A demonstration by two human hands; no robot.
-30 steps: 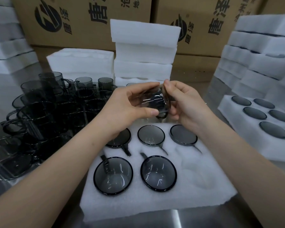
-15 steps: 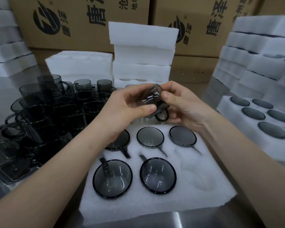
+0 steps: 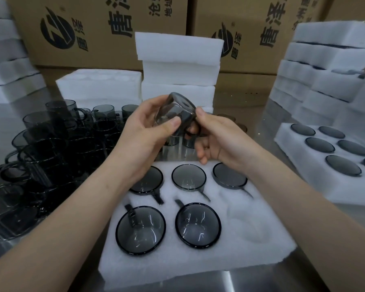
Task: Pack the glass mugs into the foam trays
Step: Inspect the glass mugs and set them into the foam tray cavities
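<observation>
Tipped further base-up, the mug (image 3: 178, 114), grasped by left hand (image 3: 143, 135) and right hand (image 3: 218, 138), wanted squaring over the near-right pocket (image 3: 247, 225).

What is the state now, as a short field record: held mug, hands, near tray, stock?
held mug: tilted, lifted, in both hands
left hand: grips its body
right hand: holds its handle side
near tray: five pockets filled
front-right pocket: empty
loose mugs: clustered left of tray
right tray: mugs seated, partly out of frame
</observation>
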